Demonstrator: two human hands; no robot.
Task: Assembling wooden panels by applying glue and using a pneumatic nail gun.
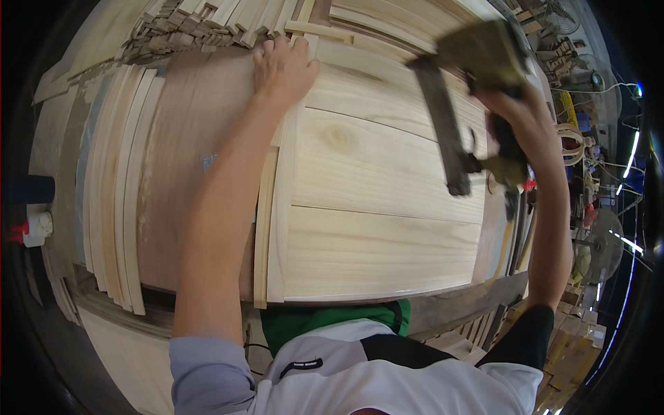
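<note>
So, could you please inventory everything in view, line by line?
Jointed wooden panel: one, pale, centre
Nail gun: one, olive, over panel's right
Edge strips: two or more, pale, panel's left side
Broad board: one, brown, centre left
Stacked slats: several, pale, far left
Piled strips: many, pale, upper left
Container: one, dark blue, left edge
Bottle: one, white, red, left edge
Fans: at least two, grey, right
Cardboard boxes: several, brown, lower right
Light tubes: several, white, right edge
Small clutter: uncountable, mixed, right side
Cloth: one, green, lower centre
Shirt: one, white, grey, black, bottom
Left hand: one, on edge strips
Right hand: one, around nail gun
</note>
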